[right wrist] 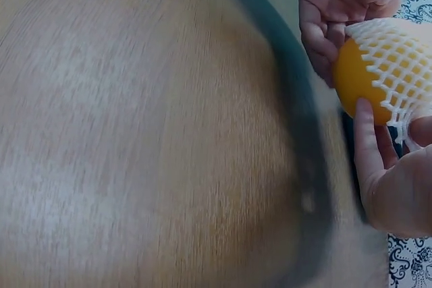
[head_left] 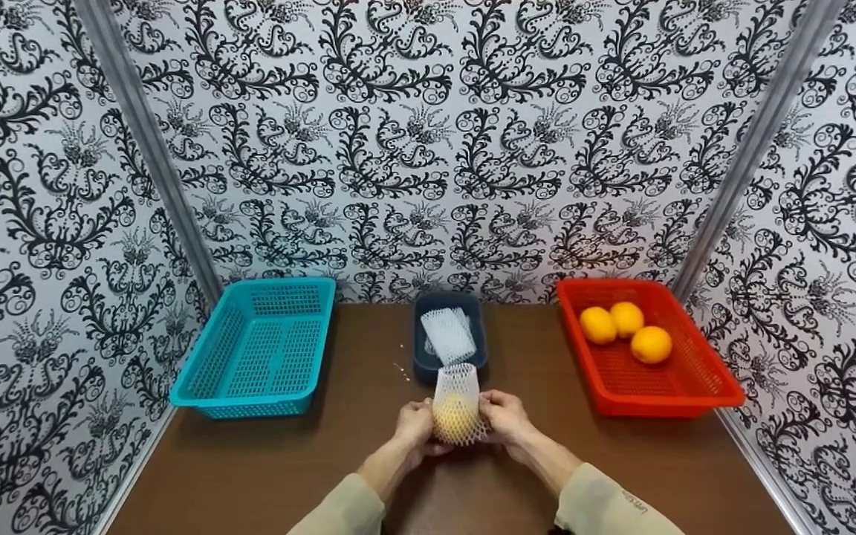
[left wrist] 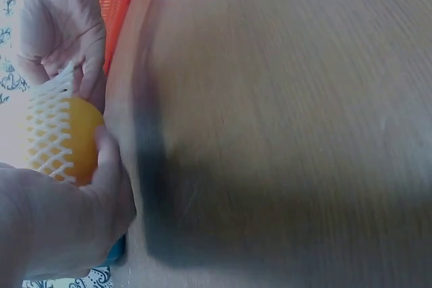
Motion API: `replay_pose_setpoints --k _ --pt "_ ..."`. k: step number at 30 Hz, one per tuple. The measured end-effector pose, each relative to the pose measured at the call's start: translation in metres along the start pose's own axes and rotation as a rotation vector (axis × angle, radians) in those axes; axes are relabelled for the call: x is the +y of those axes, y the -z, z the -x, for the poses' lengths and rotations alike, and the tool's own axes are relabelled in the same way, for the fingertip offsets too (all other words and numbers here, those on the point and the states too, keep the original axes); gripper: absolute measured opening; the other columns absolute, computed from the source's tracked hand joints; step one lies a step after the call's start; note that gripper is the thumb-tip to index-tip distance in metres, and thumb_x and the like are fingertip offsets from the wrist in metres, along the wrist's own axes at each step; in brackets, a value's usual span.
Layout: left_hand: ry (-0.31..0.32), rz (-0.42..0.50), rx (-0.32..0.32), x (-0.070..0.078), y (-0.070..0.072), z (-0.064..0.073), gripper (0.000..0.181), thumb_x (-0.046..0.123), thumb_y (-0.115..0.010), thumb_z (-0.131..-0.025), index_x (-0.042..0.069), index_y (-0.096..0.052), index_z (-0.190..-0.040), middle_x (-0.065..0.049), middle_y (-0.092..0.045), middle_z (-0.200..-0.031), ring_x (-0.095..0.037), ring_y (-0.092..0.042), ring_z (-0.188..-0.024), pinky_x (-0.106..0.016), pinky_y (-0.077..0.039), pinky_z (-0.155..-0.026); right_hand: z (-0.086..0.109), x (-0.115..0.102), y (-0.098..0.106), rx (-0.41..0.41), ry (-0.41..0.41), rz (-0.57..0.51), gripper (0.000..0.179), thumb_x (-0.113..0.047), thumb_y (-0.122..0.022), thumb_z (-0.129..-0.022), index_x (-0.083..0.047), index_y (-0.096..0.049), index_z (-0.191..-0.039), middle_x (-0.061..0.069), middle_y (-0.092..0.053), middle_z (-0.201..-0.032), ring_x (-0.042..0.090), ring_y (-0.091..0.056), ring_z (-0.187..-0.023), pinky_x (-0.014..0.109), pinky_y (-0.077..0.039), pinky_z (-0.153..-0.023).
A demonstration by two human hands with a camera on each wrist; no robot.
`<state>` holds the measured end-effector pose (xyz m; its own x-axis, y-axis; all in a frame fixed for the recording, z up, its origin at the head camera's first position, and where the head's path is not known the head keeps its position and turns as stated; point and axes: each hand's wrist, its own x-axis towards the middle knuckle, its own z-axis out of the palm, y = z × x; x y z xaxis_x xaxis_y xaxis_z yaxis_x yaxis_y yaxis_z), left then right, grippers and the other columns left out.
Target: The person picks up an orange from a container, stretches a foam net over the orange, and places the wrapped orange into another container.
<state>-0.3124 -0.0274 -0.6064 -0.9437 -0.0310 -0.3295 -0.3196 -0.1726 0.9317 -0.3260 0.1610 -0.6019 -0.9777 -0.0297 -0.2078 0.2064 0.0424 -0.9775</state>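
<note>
An orange (head_left: 456,420) sits partly inside a white foam net sleeve (head_left: 458,377), held up between both hands over the table's front. The sleeve's far end stands up past the fruit, while the near side of the orange (right wrist: 354,79) is bare. My left hand (head_left: 416,427) grips the fruit from the left, with a digit pressed on its bare skin in the left wrist view. From the other side, my right hand (head_left: 506,417) pinches the sleeve's edge, and one finger (right wrist: 365,133) touches the orange. Part of each hand's grip is hidden behind fruit and net.
Behind the hands, a dark blue bin (head_left: 422,364) contains more white foam nets (head_left: 449,334). A turquoise basket (head_left: 250,405) stands at left. At right, a red basket (head_left: 658,405) holds three oranges (head_left: 651,345). Small white bits lie beside the bin. Patterned walls (head_left: 413,148) enclose the brown table (head_left: 250,475).
</note>
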Motion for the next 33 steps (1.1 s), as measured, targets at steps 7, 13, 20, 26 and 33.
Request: replay_pose_setpoints --k 7,13,20,26,33 --pt "0.028 0.091 -0.07 0.002 0.002 -0.003 0.046 0.025 -0.038 -0.121 -0.011 -0.041 -0.149 -0.023 -0.065 -0.121 -0.034 -0.071 -0.107 -0.062 -0.067 -0.094 -0.001 -0.001 -0.002 0.014 -0.007 -0.037 0.019 -0.014 -0.058 -0.114 0.0 -0.071 -0.112 0.006 -0.061 -0.1 0.02 -0.063 -0.09 0.036 -0.062 -0.068" --pt "0.039 0.144 -0.089 0.003 0.004 -0.005 0.037 0.025 -0.042 -0.12 -0.006 -0.051 -0.139 -0.011 -0.066 -0.104 -0.025 -0.07 -0.096 -0.05 -0.066 -0.085 0.0 -0.002 -0.004 -0.01 -0.002 -0.07 0.022 -0.015 -0.056 -0.115 0.001 -0.07 -0.117 0.004 -0.064 -0.097 0.018 -0.066 -0.086 0.034 -0.063 -0.07" --pt "0.086 0.185 -0.14 0.003 0.009 -0.005 0.042 0.026 -0.038 -0.121 -0.006 -0.058 -0.138 -0.009 -0.073 -0.098 -0.022 -0.074 -0.095 -0.05 -0.068 -0.088 0.0 -0.003 -0.006 -0.025 0.029 -0.101 0.022 -0.015 -0.058 -0.114 0.003 -0.07 -0.118 0.003 -0.065 -0.096 0.016 -0.068 -0.085 0.033 -0.063 -0.072" --pt "0.093 0.273 -0.193 0.003 0.007 -0.006 0.048 0.015 -0.034 -0.119 -0.009 -0.046 -0.158 -0.02 -0.073 -0.127 -0.028 -0.075 -0.112 -0.056 -0.066 -0.102 0.001 -0.004 -0.01 0.046 0.071 -0.085 0.021 -0.015 -0.063 -0.113 0.003 -0.073 -0.117 0.002 -0.067 -0.094 0.015 -0.066 -0.083 0.03 -0.061 -0.069" --pt "0.072 0.382 -0.193 0.004 0.007 -0.009 0.044 0.018 -0.041 -0.12 -0.007 -0.052 -0.155 -0.018 -0.074 -0.125 -0.028 -0.075 -0.112 -0.054 -0.067 -0.099 0.0 -0.007 -0.014 0.047 0.124 -0.09 0.021 -0.015 -0.065 -0.114 0.003 -0.073 -0.115 0.0 -0.069 -0.093 0.014 -0.064 -0.084 0.029 -0.058 -0.069"
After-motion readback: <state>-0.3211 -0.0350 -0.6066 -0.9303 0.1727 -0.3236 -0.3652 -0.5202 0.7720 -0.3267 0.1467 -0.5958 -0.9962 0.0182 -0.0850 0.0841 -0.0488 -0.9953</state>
